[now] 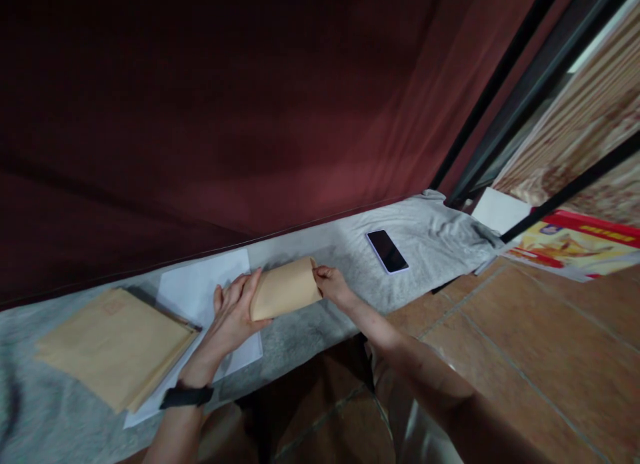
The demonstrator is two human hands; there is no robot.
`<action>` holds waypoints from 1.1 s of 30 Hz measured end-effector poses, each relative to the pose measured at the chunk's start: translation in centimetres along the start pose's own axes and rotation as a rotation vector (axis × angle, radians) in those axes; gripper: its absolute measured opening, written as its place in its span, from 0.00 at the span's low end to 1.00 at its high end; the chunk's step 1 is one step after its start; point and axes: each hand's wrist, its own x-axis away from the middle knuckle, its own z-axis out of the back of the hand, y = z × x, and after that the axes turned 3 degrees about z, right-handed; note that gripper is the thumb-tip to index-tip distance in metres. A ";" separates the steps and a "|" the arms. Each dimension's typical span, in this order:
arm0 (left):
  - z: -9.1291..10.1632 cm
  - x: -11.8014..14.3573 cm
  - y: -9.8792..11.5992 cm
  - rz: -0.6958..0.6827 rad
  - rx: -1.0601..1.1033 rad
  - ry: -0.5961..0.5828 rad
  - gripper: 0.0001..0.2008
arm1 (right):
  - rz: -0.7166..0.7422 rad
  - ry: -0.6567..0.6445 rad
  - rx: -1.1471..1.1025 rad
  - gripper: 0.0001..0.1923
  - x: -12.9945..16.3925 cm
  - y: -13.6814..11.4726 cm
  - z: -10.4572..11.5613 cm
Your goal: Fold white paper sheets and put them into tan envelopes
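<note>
A brown paper envelope [286, 289] is held just above the grey cloth, between my two hands. My left hand [239, 311] grips its left end, thumb along the near edge and fingers over the far side. At the right end, which gapes a little, my right hand [330, 284] has its fingers closed at the opening; the fingertips are partly hidden by the paper. White paper sheets [185, 287] lie beneath and left of my left hand. Left of them is a stack of brown envelopes [113, 344], partly covering the sheets.
Grey cloth [345, 251] covers the narrow table. A phone [387, 252] lies face up on it, right of my right hand. A dark red curtain [250, 117] hangs behind. Black poles [495, 84] and a printed cardboard box [575, 244] stand at right, above the tiled floor [525, 344].
</note>
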 end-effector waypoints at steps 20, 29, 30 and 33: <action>0.2 -0.2 -0.2 -0.029 -0.002 0.031 0.53 | 0.031 0.119 -0.101 0.23 0.5 -1.0 -0.1; 1.1 -1.0 2.5 0.183 0.252 0.213 0.51 | -0.200 0.127 -0.324 0.07 0.4 -1.5 1.4; 1.2 -1.2 3.0 0.250 0.332 0.262 0.51 | -0.205 0.145 -0.332 0.07 0.4 -1.6 1.5; 0.8 -1.8 4.6 0.468 0.608 0.394 0.49 | -0.189 0.176 -0.363 0.10 0.4 -1.7 1.5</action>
